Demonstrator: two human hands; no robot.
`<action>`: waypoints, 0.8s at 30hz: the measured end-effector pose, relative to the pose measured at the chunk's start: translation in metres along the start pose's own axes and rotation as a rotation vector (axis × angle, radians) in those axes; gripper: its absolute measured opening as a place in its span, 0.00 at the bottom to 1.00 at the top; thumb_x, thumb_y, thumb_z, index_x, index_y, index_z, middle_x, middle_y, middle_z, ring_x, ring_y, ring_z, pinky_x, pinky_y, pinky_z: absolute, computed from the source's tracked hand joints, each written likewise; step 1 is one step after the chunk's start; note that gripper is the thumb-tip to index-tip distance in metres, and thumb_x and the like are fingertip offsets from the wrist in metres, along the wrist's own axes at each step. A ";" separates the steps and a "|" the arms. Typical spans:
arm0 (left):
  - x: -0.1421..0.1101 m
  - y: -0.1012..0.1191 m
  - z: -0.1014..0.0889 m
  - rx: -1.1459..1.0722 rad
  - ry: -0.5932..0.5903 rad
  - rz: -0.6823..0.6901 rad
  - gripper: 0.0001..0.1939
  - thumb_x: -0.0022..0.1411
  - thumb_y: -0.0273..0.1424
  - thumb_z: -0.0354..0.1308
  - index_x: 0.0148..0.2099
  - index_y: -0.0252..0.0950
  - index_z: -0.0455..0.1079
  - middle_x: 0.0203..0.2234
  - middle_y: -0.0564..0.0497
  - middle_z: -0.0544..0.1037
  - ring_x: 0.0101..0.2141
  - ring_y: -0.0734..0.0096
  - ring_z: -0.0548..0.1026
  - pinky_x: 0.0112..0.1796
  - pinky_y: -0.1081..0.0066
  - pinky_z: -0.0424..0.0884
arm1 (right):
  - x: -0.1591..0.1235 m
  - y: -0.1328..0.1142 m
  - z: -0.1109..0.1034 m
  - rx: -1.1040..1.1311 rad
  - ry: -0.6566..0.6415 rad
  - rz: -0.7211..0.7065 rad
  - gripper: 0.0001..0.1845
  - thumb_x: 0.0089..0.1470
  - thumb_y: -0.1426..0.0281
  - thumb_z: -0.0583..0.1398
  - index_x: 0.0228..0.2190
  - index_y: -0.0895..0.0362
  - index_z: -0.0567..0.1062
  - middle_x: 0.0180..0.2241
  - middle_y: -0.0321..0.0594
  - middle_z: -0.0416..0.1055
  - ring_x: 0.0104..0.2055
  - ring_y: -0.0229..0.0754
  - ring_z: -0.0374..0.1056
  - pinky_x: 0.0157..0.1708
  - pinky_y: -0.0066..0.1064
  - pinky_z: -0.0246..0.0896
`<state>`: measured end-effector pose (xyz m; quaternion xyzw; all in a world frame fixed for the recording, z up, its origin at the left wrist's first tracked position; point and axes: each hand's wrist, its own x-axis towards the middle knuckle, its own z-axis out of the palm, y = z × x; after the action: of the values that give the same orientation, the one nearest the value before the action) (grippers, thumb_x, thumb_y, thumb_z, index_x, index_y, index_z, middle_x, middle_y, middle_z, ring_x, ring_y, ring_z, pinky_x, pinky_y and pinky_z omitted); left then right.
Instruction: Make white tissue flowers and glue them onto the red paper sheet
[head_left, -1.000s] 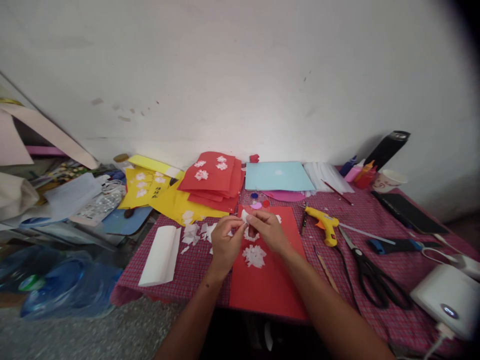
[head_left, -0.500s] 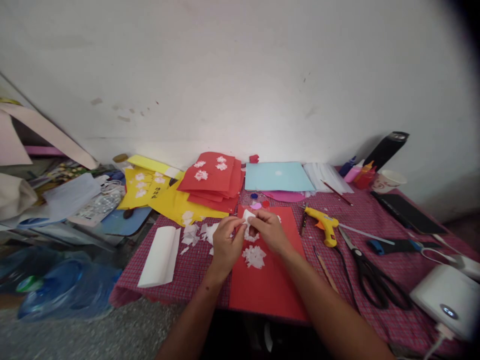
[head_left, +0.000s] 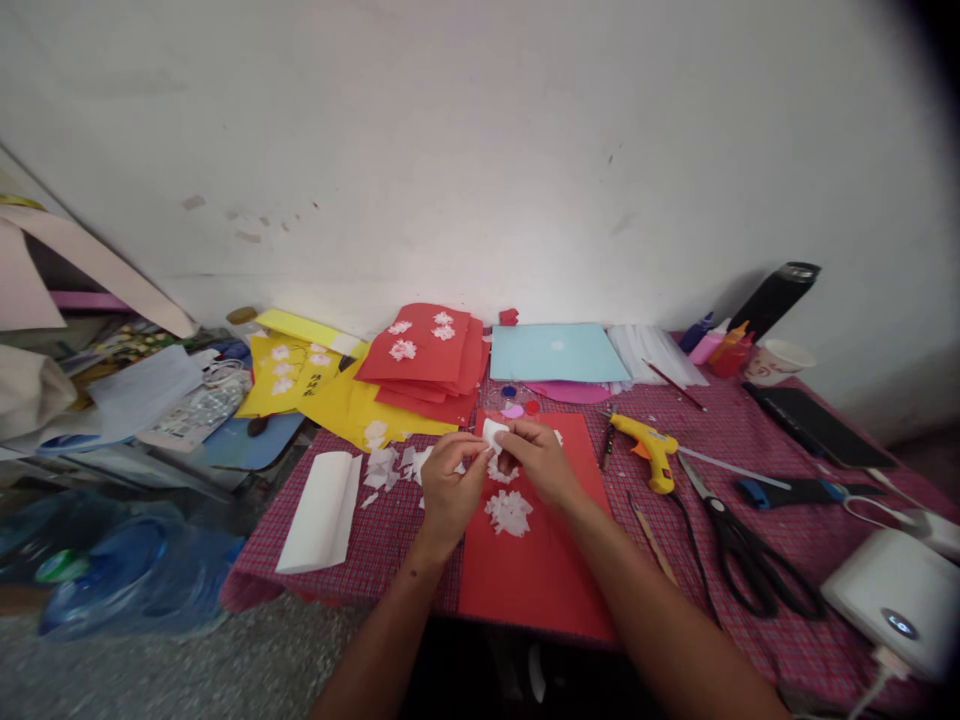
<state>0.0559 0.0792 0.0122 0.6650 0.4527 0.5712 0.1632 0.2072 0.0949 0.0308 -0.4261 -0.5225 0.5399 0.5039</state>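
Observation:
A small piece of white paper [head_left: 493, 432] is pinched between the fingers of my right hand [head_left: 534, 455]. My left hand [head_left: 452, 485] meets it from the other side, thumb and forefinger pinched together at the paper's edge. Both hands hover over the upper part of a red sheet [head_left: 532, 585]. A flower of torn white paper [head_left: 509, 513] lies on that sheet just below the hands, and another white flower [head_left: 504, 472] is partly hidden between them. Torn white scraps [head_left: 382, 468] lie on the cloth left of my left hand.
Left stands a folded white sheet [head_left: 319, 512]. Behind are red cards with white flowers [head_left: 420, 345], yellow paper [head_left: 349, 405] and a light blue sheet [head_left: 555, 355]. To the right lie a yellow glue gun [head_left: 651, 448], black-handled scissors [head_left: 739, 560], a pencil [head_left: 654, 542] and a white device [head_left: 892, 590].
My left hand has shifted very slightly left, its fingers drawing a little away from the paper. My right hand keeps its place with the white paper.

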 end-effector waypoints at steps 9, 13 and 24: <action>-0.002 0.000 0.001 0.076 -0.019 0.097 0.04 0.59 0.25 0.64 0.36 0.39 0.75 0.36 0.50 0.77 0.40 0.67 0.76 0.43 0.66 0.72 | 0.001 0.001 0.000 -0.024 0.026 -0.007 0.13 0.51 0.64 0.63 0.20 0.56 0.71 0.16 0.32 0.67 0.19 0.35 0.63 0.21 0.27 0.57; -0.003 -0.002 0.002 0.020 -0.009 0.082 0.10 0.59 0.26 0.63 0.45 0.39 0.73 0.41 0.48 0.78 0.44 0.65 0.76 0.46 0.63 0.72 | 0.002 0.002 0.000 0.000 0.052 -0.010 0.12 0.51 0.63 0.62 0.21 0.56 0.71 0.16 0.32 0.67 0.18 0.35 0.62 0.21 0.27 0.56; -0.003 0.003 -0.002 -0.115 -0.048 -0.018 0.07 0.65 0.27 0.57 0.42 0.39 0.77 0.40 0.48 0.80 0.43 0.66 0.78 0.47 0.63 0.74 | 0.001 0.003 0.000 0.066 0.024 -0.015 0.12 0.53 0.62 0.63 0.23 0.57 0.73 0.16 0.33 0.69 0.18 0.35 0.62 0.22 0.27 0.57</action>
<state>0.0556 0.0748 0.0130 0.6638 0.4211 0.5786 0.2172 0.2071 0.0962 0.0277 -0.4117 -0.5015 0.5480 0.5278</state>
